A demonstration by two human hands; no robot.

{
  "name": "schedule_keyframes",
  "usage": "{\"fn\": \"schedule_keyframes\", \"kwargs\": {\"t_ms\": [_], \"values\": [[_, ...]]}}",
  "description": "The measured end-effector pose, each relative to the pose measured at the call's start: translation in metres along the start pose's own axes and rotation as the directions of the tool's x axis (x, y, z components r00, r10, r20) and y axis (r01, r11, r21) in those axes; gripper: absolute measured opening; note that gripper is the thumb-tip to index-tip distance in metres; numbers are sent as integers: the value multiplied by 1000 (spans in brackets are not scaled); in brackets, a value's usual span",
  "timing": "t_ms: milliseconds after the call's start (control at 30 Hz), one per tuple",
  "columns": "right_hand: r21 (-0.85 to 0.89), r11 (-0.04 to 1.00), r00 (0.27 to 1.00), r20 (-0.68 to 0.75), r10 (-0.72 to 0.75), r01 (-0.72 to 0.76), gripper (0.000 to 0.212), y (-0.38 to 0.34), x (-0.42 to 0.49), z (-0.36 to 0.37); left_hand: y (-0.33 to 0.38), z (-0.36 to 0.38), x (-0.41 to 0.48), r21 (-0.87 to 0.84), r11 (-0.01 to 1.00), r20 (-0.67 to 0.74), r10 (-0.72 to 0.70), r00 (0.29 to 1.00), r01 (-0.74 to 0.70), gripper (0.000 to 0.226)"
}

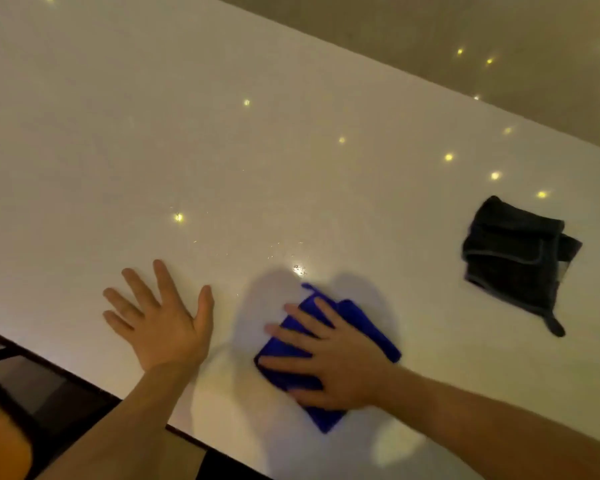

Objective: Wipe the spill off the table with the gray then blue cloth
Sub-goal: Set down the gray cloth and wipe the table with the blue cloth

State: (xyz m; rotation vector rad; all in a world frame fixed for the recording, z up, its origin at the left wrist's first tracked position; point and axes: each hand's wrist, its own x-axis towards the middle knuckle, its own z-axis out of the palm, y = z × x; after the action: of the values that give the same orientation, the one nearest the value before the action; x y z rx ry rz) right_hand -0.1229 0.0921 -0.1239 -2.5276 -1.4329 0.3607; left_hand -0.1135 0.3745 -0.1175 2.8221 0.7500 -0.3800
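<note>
A folded blue cloth [355, 315] lies on the white table [222, 150] near its front edge. My right hand [329, 358] presses flat on top of it, fingers spread. To its left my left hand [160, 320] rests palm down on the bare tabletop with fingers apart and nothing in it. The dark gray cloth [515, 258] sits crumpled and untouched further right. Small wet droplets of the spill [298, 270] glint just beyond the blue cloth, and fainter specks trail off to the left.
The table's near edge [84, 382] runs diagonally at lower left, with a dark floor and furniture below it. The far edge [430, 77] runs along the upper right. Ceiling lights reflect as bright dots on the glossy top.
</note>
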Motion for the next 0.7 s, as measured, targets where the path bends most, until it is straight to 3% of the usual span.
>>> {"fn": "schedule_keyframes", "kwargs": {"t_ms": [33, 67, 133, 200, 267, 300, 333, 400, 433, 467, 533, 600, 633, 700], "values": [[-53, 989, 989, -72, 132, -136, 59, 47, 21, -17, 0, 0, 3, 3, 1000, 0, 8, 1000, -8, 90], [-64, 937, 931, -153, 331, -343, 61, 96, 42, -35, -1, 0, 4, -3, 1000, 0, 10, 1000, -10, 89], [10, 725, 710, -192, 677, -689, 64, 188, 75, -69, -3, 5, 3, -10, 1000, -5, 3, 1000, -3, 88], [95, 532, 512, -174, 841, -841, 65, 240, 95, -92, -4, 9, 5, -14, 1000, -25, 4, 1000, -4, 87], [139, 412, 384, -191, 904, -901, 69, 225, 112, -87, -6, 9, 7, -11, 1000, -10, -24, 1000, 24, 88], [118, 380, 353, -202, 914, -917, 72, 189, 118, -75, -6, 9, 7, 1, 1000, 4, -27, 1000, 27, 89], [95, 426, 402, -199, 893, -900, 75, 137, 118, -56, -6, 10, 4, 11, 1000, 16, -29, 999, 29, 89], [111, 708, 690, -164, 705, -698, 77, 10, 107, -6, -5, 9, 5, 5, 999, 25, -37, 999, 37, 91], [101, 862, 853, -127, 506, -497, 77, -45, 91, 9, -5, 7, 7, -4, 999, 23, -54, 998, 54, 92], [66, 956, 957, -35, 288, -285, 76, -74, 75, 18, -5, 6, 7, -11, 998, 22, -65, 998, 65, 92], [87, 994, 994, 79, -77, 70, 69, -63, 61, 23, -5, 4, 5, -23, 998, 26, -61, 998, 62, 91], [95, 957, 961, 8, -278, 276, 61, -9, 75, 5, -5, 1, 5, -36, 998, 19, -59, 998, 60, 92], [60, 961, 962, -55, -268, 272, 57, 21, 89, -8, -5, 1, 6, -42, 998, 12, -54, 998, 55, 93], [-17, 1000, 989, -146, -25, 23, 58, 89, 127, -34, -5, 1, 4, -47, 998, 2, -48, 999, 48, 95]]}}
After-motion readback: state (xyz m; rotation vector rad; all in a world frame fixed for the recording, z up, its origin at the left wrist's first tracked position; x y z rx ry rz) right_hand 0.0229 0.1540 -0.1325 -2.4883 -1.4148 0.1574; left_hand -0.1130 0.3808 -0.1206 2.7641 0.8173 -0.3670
